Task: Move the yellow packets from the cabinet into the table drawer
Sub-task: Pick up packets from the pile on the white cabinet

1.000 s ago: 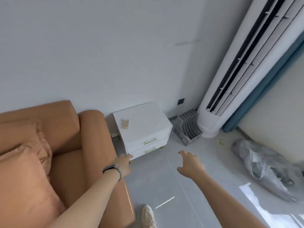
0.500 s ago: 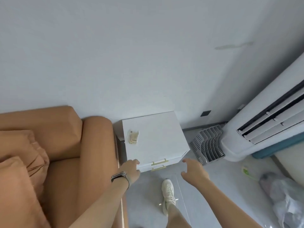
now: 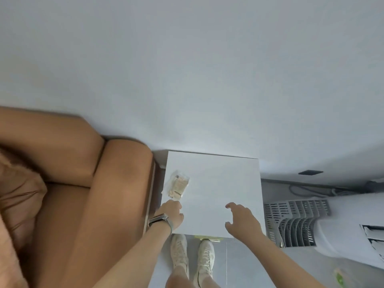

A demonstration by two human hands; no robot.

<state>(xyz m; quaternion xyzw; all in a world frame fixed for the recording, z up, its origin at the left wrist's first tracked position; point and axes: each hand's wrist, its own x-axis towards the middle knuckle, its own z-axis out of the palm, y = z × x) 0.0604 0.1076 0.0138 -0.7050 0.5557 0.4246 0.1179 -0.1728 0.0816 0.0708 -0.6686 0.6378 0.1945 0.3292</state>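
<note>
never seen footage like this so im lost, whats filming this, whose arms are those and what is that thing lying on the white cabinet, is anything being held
There is no machine here. A person wears a wide-angle camera on the head, so the single picture looks forward and down over their own arms; the bent walls come from the lens. The left hand, with a watch on the wrist, and the right hand reach over the white cabinet. Neither holds anything: the fingers look loosely curled and empty.

On the cabinet top, near its left edge, lies a clear packet with yellowish contents, just beyond the left hand. A brass drawer handle shows at the front edge, above the person's white shoes. An orange sofa stands to the left, a grey slotted rack to the right.
</note>
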